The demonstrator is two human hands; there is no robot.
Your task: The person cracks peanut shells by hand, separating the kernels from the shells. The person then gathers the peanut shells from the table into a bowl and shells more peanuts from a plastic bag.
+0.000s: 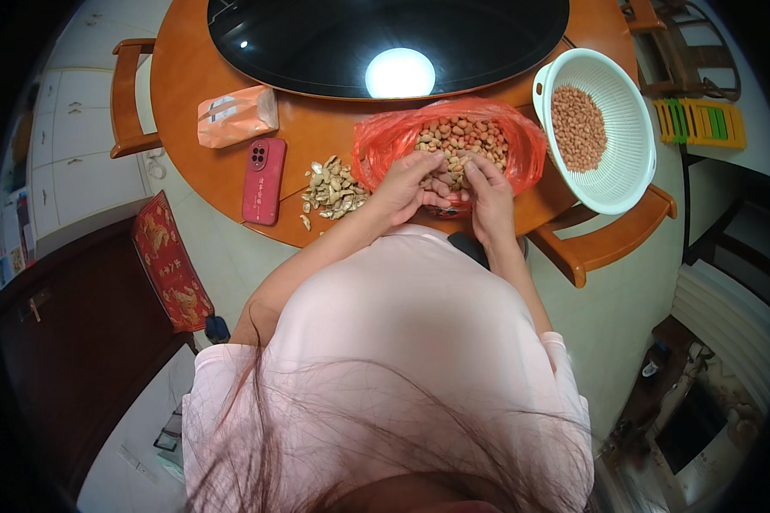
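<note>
Both my hands meet over the near side of an open red plastic bag (pixel 385 138), which holds many unshelled peanuts (pixel 465 133). My left hand (pixel 412 186) has its thumb and fingers curled by a small pale piece; whether it grips that piece is unclear. My right hand (pixel 489 189) pinches a peanut or piece of shell between thumb and fingertips. Left of the bag lies a pile of empty peanut shells (pixel 337 187) on the wooden table. Shelled reddish-brown peanuts (pixel 577 128) rest in a white plastic colander (pixel 629 138) to the right.
A red phone (pixel 264 183) and an orange-and-white packet (pixel 237 117) lie on the round wooden table (pixel 186 138) at left. A dark glossy turntable (pixel 321 51) covers its middle. Wooden chairs stand at left (pixel 125 96) and at right (pixel 606 247), the latter below the colander.
</note>
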